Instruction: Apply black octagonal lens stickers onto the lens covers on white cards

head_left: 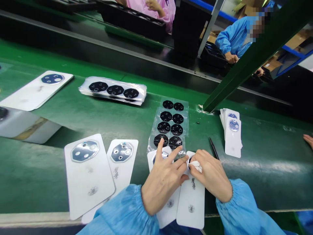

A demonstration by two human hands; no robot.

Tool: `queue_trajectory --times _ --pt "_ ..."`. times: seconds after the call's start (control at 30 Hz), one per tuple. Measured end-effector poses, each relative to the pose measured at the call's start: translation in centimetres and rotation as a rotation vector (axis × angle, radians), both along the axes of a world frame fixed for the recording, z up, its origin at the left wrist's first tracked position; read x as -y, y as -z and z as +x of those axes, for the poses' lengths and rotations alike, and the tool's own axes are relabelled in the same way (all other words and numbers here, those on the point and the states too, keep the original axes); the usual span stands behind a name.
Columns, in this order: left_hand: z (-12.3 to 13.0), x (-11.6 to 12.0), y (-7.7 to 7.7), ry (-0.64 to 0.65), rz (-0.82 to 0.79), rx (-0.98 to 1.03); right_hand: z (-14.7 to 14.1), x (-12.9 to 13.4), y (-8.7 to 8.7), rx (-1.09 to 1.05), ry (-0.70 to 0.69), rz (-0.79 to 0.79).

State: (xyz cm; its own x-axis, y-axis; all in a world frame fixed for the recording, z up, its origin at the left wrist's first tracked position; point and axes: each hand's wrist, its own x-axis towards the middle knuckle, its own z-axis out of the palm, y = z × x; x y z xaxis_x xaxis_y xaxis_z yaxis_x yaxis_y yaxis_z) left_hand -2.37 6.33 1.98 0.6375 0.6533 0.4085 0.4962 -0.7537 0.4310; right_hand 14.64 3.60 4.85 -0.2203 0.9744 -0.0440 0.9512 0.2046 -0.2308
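Note:
My right hand (210,173) pinches a crumpled white wipe (196,166) against the dark top part of a white phone-shaped panel (192,199). That panel bears dark print and a round mark. My left hand (164,179) lies with fingers spread over a second white panel (168,217), hiding most of its camera-shaped patch. The left fingertips reach the lower edge of a clear sheet of black octagonal stickers (170,127) and the top corner of the right panel. Whether the left fingers press on it I cannot tell.
Two white panels (89,182) overlap at left. Behind lie a bagged stack of black octagons (114,89) and more white panels (46,89). A black pen (214,148), a fanned stack of small panels (233,137) and a green post (234,81) stand right. Co-workers sit across the line.

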Motion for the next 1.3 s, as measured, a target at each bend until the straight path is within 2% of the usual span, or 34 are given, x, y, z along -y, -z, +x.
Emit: queue_trajectory --times 0.17,0.4,0.57,0.97,1.07,1.23,1.3 --pt "-0.2 0.0 -0.1 0.007 0.01 0.0 -0.1 -0.5 0.5 0.071 -0.008 0.087" --pt "-0.1 0.0 -0.1 0.002 0.027 -0.007 -0.3 -0.3 0.2 0.141 -0.096 0.141" --pt "-0.2 0.0 -0.1 -0.002 0.021 -0.017 -0.5 -0.4 0.0 0.173 -0.1 0.199" --pt "-0.1 0.0 0.0 0.001 0.014 -0.01 -0.4 -0.6 0.1 0.189 -0.14 0.201" --pt "-0.2 0.0 -0.1 0.001 0.017 -0.025 0.1 -0.9 -0.2 0.112 -0.096 0.175" --pt "-0.1 0.0 -0.2 -0.005 0.017 -0.006 1.6 -1.2 -0.9 -0.253 0.124 0.145" --pt "-0.1 0.0 -0.1 -0.004 0.012 0.0 2.0 -0.9 -0.8 -0.362 0.167 0.129"
